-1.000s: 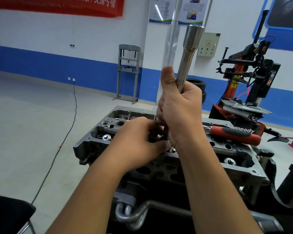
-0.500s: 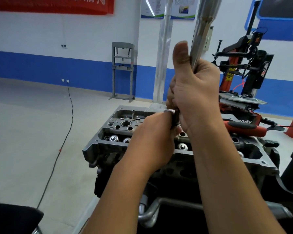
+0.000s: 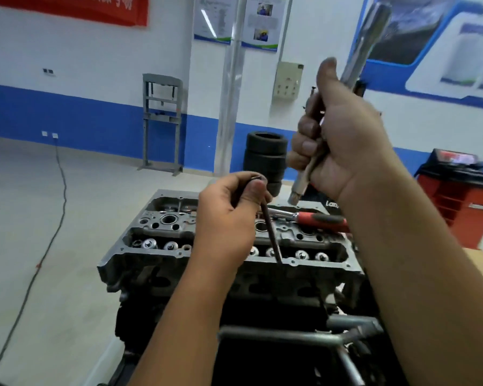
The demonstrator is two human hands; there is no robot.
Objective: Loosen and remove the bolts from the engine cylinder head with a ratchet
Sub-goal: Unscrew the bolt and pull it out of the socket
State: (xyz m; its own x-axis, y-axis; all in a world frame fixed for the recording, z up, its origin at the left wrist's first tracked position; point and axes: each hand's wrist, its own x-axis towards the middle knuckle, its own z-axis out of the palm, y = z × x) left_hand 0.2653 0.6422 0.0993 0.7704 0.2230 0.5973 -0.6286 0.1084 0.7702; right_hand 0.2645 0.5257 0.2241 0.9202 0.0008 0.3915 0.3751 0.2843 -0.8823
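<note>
Nearest the camera, two bare forearms reach forward over a grey metal tube frame at the foot of the engine. Left hand is raised above the cylinder head, fingers and thumb pinched on the top end of a long dark bolt; the bolt hangs down at a slight tilt, its lower tip in line with the head's near edge, hard to say if it touches or is just clear. Right hand is higher and to the right, well apart from the left, fist wrapped round a long chrome extension socket, thumb up along the shaft; the wide end points up and right, the square drive end sticks out below the fist. Cylinder head sits on the dark engine block, open top showing valve springs along the near row and round bores behind. A red-handled ratchet lies flat across the head's far right side, not held by either hand. Beyond that, a stack of black tyres by a silver pillar. Right of it, a red machine. Far left, a grey press frame against the blue-and-white wall, black cable running across the floor. Red banner top left, posters above the pillar, motion blur on all the far stuff
</note>
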